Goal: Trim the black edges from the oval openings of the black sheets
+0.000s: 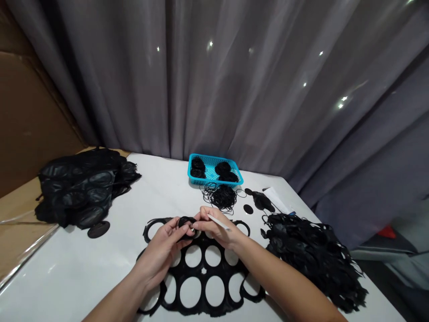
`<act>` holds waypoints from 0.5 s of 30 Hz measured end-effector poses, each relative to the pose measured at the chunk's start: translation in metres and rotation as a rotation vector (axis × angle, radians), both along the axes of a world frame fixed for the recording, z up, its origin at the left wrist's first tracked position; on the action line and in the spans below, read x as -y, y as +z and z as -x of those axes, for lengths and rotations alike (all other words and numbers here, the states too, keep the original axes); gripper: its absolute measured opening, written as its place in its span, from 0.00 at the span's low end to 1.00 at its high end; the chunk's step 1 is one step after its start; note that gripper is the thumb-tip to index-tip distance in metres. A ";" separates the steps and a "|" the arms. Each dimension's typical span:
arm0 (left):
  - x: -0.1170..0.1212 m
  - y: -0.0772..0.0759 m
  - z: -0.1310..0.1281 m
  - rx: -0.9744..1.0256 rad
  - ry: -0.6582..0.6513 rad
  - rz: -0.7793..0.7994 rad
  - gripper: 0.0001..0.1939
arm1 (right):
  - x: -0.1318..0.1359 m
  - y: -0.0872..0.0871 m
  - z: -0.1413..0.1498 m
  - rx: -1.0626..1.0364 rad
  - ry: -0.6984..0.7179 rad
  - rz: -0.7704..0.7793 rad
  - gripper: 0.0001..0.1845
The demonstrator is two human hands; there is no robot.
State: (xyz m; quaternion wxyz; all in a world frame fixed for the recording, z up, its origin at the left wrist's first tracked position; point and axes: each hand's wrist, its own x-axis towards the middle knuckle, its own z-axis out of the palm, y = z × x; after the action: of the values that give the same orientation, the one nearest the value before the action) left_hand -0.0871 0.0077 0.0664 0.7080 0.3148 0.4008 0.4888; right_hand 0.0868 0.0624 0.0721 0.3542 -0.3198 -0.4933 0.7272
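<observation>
I'm working at a white table (77, 273), with a grey curtain (214, 80) hanging behind it and brown cardboard (27, 120) at its far left. A large heap of black punched sheet scrap (80, 188) lies to my left, and a second heap (308, 255) lies to my right. Directly under my hands is a black sheet with round holes (203, 290). Farther out sits a blue plastic basket (214, 176) holding bundles of black rings, and just in front of it lies a loose tangle of thin rings (223, 197). A black disc (248, 209) rests near that tangle.

My left hand (157, 250) is closed in a narrow pinch on a black ring (185, 221), just above the holed sheet. My right hand (217, 228) is also narrow, pinching a pale pointed tool (217, 222), with its tip close to the ring.

The ring looks thin and springy, so a weak pinch could let it flick away and land among the black scrap, where it would be hard to spot. If the tool's tip slips, it could nick the ring or jab my left fingers (179, 223). Working this close to the holed sheet, a dropped ring could also catch on its edges.
</observation>
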 end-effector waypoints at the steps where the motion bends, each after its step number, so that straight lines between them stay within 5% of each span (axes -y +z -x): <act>1: -0.002 0.000 0.002 0.023 0.045 0.033 0.11 | -0.007 0.002 0.001 0.002 0.016 -0.004 0.32; 8: -0.015 0.000 0.015 0.129 0.293 0.190 0.16 | -0.099 0.032 -0.002 0.246 -0.040 -0.259 0.31; 15: -0.015 -0.003 0.021 0.087 0.296 0.191 0.14 | -0.196 0.037 0.006 0.535 -0.126 -0.372 0.29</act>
State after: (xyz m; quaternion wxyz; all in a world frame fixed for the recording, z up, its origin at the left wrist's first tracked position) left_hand -0.1082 0.0228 0.0632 0.6716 0.1622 0.4563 0.5607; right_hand 0.0810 0.2585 0.1094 0.3086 -0.4591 -0.6725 0.4917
